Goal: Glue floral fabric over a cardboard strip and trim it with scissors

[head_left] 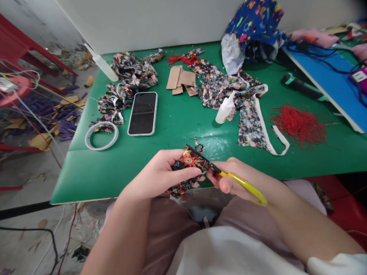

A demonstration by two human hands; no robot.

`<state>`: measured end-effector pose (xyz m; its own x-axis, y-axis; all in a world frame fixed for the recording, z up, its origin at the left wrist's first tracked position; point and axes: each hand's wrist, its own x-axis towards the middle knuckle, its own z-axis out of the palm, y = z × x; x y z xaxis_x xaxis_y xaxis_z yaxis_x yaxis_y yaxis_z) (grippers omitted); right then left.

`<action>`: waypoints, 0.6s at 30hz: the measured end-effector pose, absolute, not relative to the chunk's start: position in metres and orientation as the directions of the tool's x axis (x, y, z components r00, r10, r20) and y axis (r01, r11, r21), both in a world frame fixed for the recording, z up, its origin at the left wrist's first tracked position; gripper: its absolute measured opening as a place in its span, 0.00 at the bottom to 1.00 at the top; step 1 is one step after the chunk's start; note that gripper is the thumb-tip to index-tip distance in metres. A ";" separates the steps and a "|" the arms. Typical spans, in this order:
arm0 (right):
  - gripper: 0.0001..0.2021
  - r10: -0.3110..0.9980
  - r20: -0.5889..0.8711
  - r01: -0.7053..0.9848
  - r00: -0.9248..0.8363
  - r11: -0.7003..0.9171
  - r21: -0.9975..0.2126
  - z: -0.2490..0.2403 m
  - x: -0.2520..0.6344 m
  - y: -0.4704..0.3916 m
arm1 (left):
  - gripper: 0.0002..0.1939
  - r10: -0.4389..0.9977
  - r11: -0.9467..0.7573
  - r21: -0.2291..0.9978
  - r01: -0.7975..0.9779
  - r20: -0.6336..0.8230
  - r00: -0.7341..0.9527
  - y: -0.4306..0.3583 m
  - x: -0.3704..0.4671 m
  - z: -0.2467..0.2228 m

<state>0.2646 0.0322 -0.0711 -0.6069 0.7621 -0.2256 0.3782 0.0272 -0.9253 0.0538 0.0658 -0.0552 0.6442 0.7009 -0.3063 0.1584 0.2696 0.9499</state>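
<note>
My left hand point(163, 172) pinches a dark floral fabric piece point(183, 183) with an orange flower, just over the table's front edge. Yellow-handled scissors point(246, 186) are in my right hand point(233, 176), with their dark blades lying across the top of the fabric and pointing up and left. The blades look nearly closed. A narrow curl of floral fabric point(199, 146) stands just beyond the blades. My right fingertips are close to the fabric's right side; whether they touch it is unclear.
On the green table point(177, 126) lie a phone point(142, 114), a tape roll point(101, 136), brown card pieces point(175, 78), floral fabric point(218, 89), red threads point(298, 125) and two white bottles point(225, 109) point(104, 68). A blue board point(327, 82) is at the right.
</note>
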 end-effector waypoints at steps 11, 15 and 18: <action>0.31 0.742 -0.278 0.327 -0.610 -0.084 -0.941 -0.070 0.267 0.030 | 0.04 0.690 0.297 0.945 0.137 -0.312 0.654 0.065 0.053 -0.054; 0.38 0.723 -0.277 0.263 -0.633 -0.137 -0.955 -0.079 0.270 0.029 | 0.05 0.680 0.333 0.932 0.142 -0.342 0.648 0.065 0.053 -0.053; 0.38 0.735 -0.267 0.268 -0.623 -0.120 -0.956 -0.079 0.270 0.030 | 0.07 0.677 0.329 0.931 0.160 -0.351 0.646 0.065 0.053 -0.053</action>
<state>0.2697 0.0300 -0.0786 -0.6234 0.7350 -0.2669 0.2679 -0.1199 -0.9560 0.0533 0.0654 -0.0531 0.6464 0.6774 -0.3511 0.1604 0.3292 0.9305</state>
